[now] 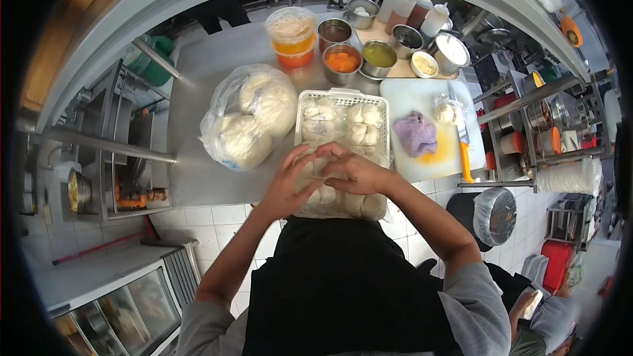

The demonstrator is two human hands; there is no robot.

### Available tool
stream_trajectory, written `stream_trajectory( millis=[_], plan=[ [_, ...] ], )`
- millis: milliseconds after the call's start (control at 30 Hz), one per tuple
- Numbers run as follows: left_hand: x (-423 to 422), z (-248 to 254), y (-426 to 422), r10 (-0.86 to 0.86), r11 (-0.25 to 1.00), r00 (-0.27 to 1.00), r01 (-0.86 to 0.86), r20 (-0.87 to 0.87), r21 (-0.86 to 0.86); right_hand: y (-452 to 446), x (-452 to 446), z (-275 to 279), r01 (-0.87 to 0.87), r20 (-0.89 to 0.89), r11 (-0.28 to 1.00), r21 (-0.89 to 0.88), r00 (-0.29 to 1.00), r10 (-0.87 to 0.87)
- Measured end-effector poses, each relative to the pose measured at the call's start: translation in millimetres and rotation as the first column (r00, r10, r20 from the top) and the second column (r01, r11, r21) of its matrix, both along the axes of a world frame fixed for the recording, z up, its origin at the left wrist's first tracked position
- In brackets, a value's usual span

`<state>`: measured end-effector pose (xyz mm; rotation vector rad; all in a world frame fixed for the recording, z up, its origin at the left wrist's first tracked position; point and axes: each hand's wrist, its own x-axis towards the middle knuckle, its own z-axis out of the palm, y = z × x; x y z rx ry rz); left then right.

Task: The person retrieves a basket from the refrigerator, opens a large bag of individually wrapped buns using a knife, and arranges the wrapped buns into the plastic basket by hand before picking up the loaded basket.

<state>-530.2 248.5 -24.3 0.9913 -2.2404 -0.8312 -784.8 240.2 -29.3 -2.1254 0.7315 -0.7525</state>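
A white plastic basket (347, 97) holds several pale, round dough-like pieces in clear plastic, such as one pair (363, 124) at its upper right. Over the basket's left middle, my left hand (290, 183) has its fingers bent and spread around clear plastic. My right hand (354, 170) faces it, fingers curled near the same plastic; what its fingertips hold is hidden. Left of the basket lies a large clear bag (250, 115) of pale dough-like lumps. To the right, a white cutting board (412, 95) bears a purple cloth (416, 134), a small plastic-wrapped item (448, 110) and an orange-handled knife (465, 158).
Behind the basket stand stacked tubs (291, 36), metal bowls including one with orange contents (342, 60), and squeeze bottles (434, 19). A lined bin (494, 216) is right of the steel table (191, 102). Another person (550, 316) is at lower right.
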Motion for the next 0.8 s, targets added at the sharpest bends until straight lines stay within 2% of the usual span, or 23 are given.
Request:
stream_trajectory(
  millis=[67, 200, 267, 300, 333, 367, 400, 433, 500, 600, 700, 733, 767, 800],
  plan=[
    [-15, -5, 14, 0.073, 0.986, 0.984, -0.047, 0.16, -0.16, -2, -5, -4, -0.031, -0.06, 0.995, -0.099, 0.998, 0.025],
    [-30, -47, 28, 0.142, 0.963, 0.979, -0.104, 0.143, -0.247, 1, -13, -2, 0.058, 0.013, 0.994, 0.091, 0.998, -0.059],
    [-31, -36, 27, 0.155, 0.959, 0.952, -0.082, 0.262, -0.27, 0, -49, 20, 0.289, 0.026, 0.954, 0.08, 0.956, -0.292],
    [-27, -36, 25, 0.135, 0.956, 0.954, -0.055, 0.268, -0.287, -2, -62, 35, 0.385, 0.047, 0.92, 0.08, 0.92, -0.389],
    [-21, -36, 22, 0.129, 0.951, 0.952, -0.04, 0.277, -0.307, -4, -79, 65, 0.633, -0.119, 0.753, 0.183, 0.774, -0.622],
    [-17, -35, 19, 0.131, 0.944, 0.949, -0.031, 0.287, -0.328, -9, -106, 91, 0.825, -0.298, 0.515, 0.233, 0.564, -0.77],
    [-16, -33, 17, 0.106, 0.95, 0.947, -0.007, 0.304, -0.311, -26, -160, 37, 0.872, -0.115, 0.474, 0.121, 0.486, -0.866],
    [-15, -30, 16, 0.085, 0.956, 0.943, 0.014, 0.321, -0.294, -43, -228, -12, 0.813, -0.125, 0.428, -0.394, 0.414, -0.902],
    [-19, -21, 13, 0.053, 0.968, 0.939, 0.035, 0.34, -0.249, -37, -282, -21, 0.699, -0.431, 0.353, -0.622, 0.071, -0.9],
    [-22, -7, 12, 0.028, 0.985, 0.941, 0.032, 0.336, -0.17, -29, -310, -24, 0.684, -0.664, 0.557, -0.471, 0.14, -0.734],
    [-24, 4, 8, 0.066, 0.984, 0.962, -0.019, 0.265, -0.175, -37, -319, -46, 0.721, -0.61, 0.62, -0.309, 0.35, -0.71],
    [-30, 11, 6, 0.09, 0.98, 0.971, -0.046, 0.221, -0.193, -44, -320, -56, 0.692, -0.58, 0.627, -0.358, 0.361, -0.73],
    [-36, 18, 4, 0.115, 0.975, 0.978, -0.077, 0.175, -0.209, -43, -324, -64, 0.74, -0.59, 0.59, -0.324, 0.33, -0.737],
    [-44, 27, 3, 0.103, 0.976, 0.986, -0.075, 0.133, -0.203, -39, -310, -49, 0.782, -0.602, 0.552, -0.29, 0.299, -0.74]
  ],
)
